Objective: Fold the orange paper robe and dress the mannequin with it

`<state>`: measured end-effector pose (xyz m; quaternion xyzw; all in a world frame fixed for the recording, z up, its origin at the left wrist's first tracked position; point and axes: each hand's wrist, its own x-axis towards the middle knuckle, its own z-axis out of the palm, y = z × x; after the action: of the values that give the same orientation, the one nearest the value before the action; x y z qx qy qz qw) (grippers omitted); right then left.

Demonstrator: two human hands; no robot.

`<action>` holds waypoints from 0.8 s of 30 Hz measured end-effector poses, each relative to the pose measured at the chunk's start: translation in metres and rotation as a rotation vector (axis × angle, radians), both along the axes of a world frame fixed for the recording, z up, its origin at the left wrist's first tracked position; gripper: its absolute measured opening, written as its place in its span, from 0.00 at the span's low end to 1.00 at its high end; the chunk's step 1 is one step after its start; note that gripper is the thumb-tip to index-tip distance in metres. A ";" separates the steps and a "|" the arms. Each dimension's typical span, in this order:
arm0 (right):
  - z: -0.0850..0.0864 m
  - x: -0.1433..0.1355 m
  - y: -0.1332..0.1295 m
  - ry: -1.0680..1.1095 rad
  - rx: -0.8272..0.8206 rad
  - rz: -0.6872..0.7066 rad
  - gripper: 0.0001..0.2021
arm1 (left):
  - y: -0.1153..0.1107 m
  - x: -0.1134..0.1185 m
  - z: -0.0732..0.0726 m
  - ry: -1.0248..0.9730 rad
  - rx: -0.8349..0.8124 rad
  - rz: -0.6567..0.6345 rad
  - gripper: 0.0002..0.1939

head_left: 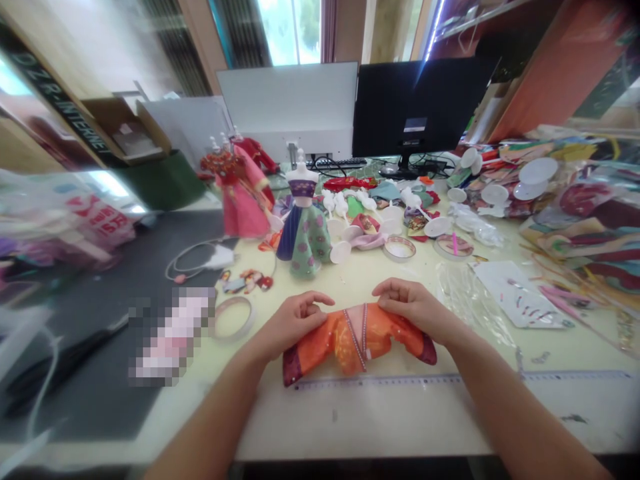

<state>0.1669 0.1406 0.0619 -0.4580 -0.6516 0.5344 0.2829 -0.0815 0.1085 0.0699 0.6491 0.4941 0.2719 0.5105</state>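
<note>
A small orange doll top [327, 337] with maroon cuffs and a beaded crossed neckline lies spread on the pale table just ahead of me. At its left sleeve is my left hand [297, 320], fingers loosely stretched, the thumb touching the cloth. My right hand [413, 307] rests at the right shoulder in much the same way, fingers curved and apart, thumb near the neckline. Neither hand is closed round the garment. Below it runs a measuring tape [400, 381] along the table.
Beyond the hands, a dressed mini mannequin [305, 230] stands near pink and red doll dresses [243, 207]. A tape roll [233, 319] is at left, scissors [75, 357] on a dark mat, a plastic packet [515, 293] at right. Two monitors [290, 100] stand behind heaped doll clothes.
</note>
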 end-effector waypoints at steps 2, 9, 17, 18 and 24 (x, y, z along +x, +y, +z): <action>-0.007 -0.003 0.001 -0.198 0.134 -0.010 0.07 | 0.003 0.001 -0.006 0.122 0.066 0.020 0.12; -0.014 -0.015 -0.003 -0.608 0.632 -0.057 0.08 | 0.006 0.004 -0.021 0.565 0.531 0.126 0.10; -0.006 -0.019 -0.011 -0.460 0.832 0.191 0.09 | -0.005 0.016 -0.013 0.513 0.713 -0.127 0.06; -0.006 -0.020 -0.012 -0.475 0.819 0.240 0.09 | -0.006 0.018 -0.013 0.510 0.705 -0.187 0.06; -0.013 -0.025 -0.013 -0.608 0.756 0.302 0.09 | -0.007 0.027 -0.021 0.576 0.696 -0.290 0.06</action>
<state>0.1414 0.1276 0.0486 -0.3591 -0.9114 0.1385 0.1460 -0.0550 0.1011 0.0493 0.8928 0.3993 0.1563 0.1377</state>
